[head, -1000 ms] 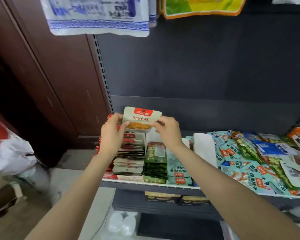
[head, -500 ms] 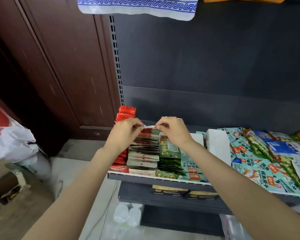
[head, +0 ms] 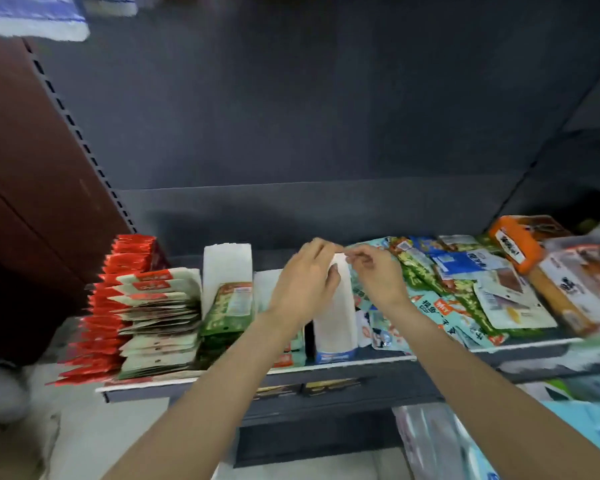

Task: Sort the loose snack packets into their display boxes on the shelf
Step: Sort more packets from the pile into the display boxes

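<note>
White display box (head: 336, 306) stands upright, long axis running away from me; my left hand (head: 305, 282) and right hand (head: 378, 275) pinch its top back edge, loose packets (head: 465, 289) just right.

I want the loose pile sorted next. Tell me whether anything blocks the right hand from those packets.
Nothing visible does. The right hand sits at the left edge of the loose packets, which lie uncovered on the shelf to its right. The left hand and the white display box are on its other side.
</note>
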Demonstrator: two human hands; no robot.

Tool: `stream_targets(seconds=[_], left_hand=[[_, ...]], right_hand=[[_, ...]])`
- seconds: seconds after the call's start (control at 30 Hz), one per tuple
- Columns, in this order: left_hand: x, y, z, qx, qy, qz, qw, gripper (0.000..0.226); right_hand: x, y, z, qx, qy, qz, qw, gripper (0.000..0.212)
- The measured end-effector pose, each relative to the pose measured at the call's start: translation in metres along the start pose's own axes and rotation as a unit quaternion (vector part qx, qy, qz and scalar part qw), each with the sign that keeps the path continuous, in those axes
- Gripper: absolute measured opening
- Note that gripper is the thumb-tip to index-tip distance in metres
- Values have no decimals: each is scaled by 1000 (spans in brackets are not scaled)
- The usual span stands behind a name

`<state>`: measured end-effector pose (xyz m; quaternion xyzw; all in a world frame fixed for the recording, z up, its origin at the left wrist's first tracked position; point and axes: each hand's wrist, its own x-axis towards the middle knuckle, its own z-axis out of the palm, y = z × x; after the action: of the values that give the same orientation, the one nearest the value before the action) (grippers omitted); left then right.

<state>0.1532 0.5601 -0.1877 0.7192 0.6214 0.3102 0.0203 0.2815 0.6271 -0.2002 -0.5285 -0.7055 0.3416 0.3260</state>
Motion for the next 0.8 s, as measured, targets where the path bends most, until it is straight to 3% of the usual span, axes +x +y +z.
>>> stream_targets(seconds=[0.2,0.4,0.57,0.63,0.73,0.8], left_hand=[[50,76,118,-15,-141,-101,985,49],[72,91,205,57,-293,-194,935,88],[78,102,229,69,-340,-236,908,82],[81,107,232,76,-338,-241,907,76],[82,111,233,65,-312,-256,913,69],[84,113,232,63,-274,-259,924,63]], right_hand=[[24,116,-101,-109,-14,104,989,31],[48,214,-164,-217,-34,207,953,82],[63,246,-177,-252,-105,214,938,100],[58,245,-174,-334,-89,184,920,84],[46,229,-176,-464,-66,52,882,23],[43,219,-182,-478,-60,-12,876,12]])
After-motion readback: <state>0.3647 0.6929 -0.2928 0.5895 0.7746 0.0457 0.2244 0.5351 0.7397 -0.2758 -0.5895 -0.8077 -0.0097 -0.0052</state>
